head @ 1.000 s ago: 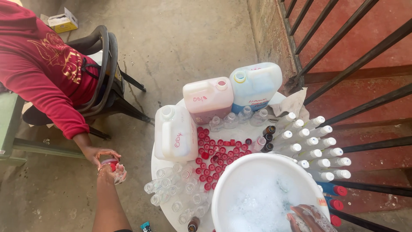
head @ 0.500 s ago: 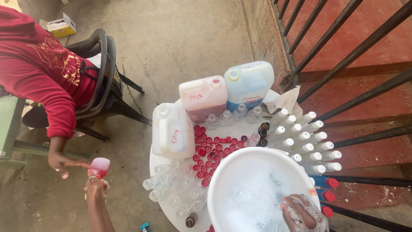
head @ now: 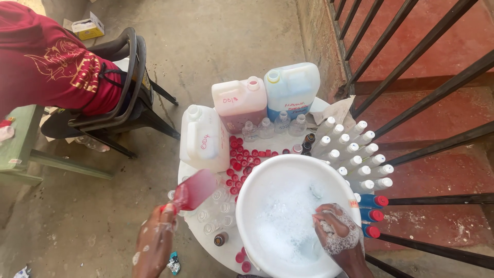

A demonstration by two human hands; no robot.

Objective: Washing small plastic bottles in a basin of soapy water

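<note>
Holding the pink bottle [head: 194,189] in my wet left hand [head: 155,246], I judge that the main danger is a slip. My fingers are soapy and closed only around its lower end, so the grip is not very sure. The bottle is tilted, with its far end pointing up toward the white jug [head: 204,138], and it hangs over the clear bottles [head: 216,211] at the near left side of the desk [head: 183,170]. If it falls, it could knock them over like a row, and the red caps [head: 242,160] beside them could scatter to the floor.

My right hand [head: 337,234] is down in the basin [head: 247,206], covered with foam. It is curled, but I cannot tell if it holds something under the suds. The basin takes much of the small desk, with the capped bottles [head: 355,154] just beside its far right rim, so a hard push there could shift it against them.

The bottle itself looks small, of translucent plastic, pink-red in colour and a little blurred. I cannot say if it has a cap, or if liquid is inside.
</note>
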